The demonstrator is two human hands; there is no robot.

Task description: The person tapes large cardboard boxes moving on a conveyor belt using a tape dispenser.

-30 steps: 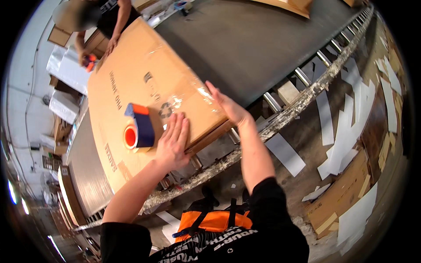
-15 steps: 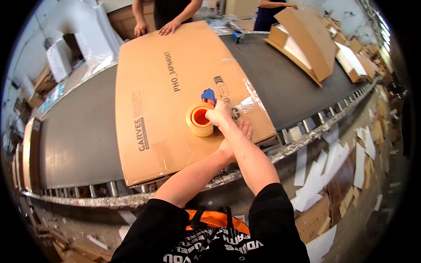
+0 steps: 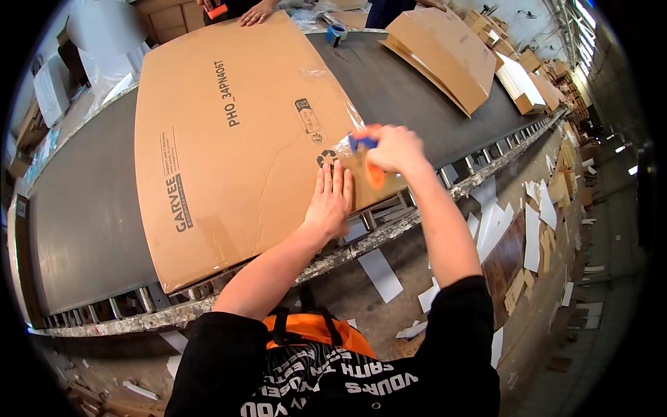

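A large flat brown carton [image 3: 229, 181] with dark printing lies across the conveyor. My left hand [image 3: 330, 203] rests flat on its near right part, fingers stretched out next to a printed recycling symbol. Closed round a blue and orange tape dispenser [image 3: 375, 172], my right hand [image 3: 399, 149] is at the carton's right end. The dispenser is smeared by motion. Clear tape [image 3: 342, 147] shines on the carton near it; whether this strip still joins the roll I cannot tell.
The dark conveyor belt [image 3: 87, 233] has a rough metal edge along the near side. Across it, a co-worker's hand [image 3: 258, 12] touches the carton. Another tape dispenser [image 3: 337, 33] stands at the back. An open carton [image 3: 445, 59] lies farther right. White scraps [image 3: 504, 219] litter the floor.
My right hand has swung right with the tape dispenser, from the carton's middle to its right end. My left hand now shows fully, flat on top. The view has shifted right.
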